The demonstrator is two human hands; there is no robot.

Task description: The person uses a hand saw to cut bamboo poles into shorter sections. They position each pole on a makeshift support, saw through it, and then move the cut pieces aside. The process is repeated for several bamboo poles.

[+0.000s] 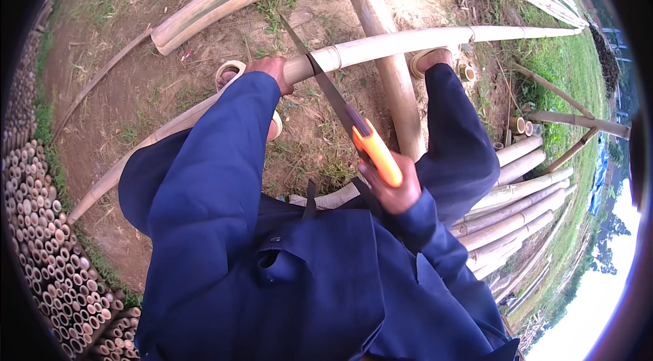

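Left hand [271, 71] at eleven o'clock clasps long, pale bamboo pole [381, 46], seemingly steadying it, while right hand [399, 191] grips orange-handled metal saw [335, 95].

Stacked bamboo tubes [61, 245] fill the left; short poles [524, 188] lie right.

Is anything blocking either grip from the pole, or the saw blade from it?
Nothing visible is. The left grip is directly on the bamboo pole. The right grip holds the saw's orange handle, and the blade runs across the pole with nothing seen between.
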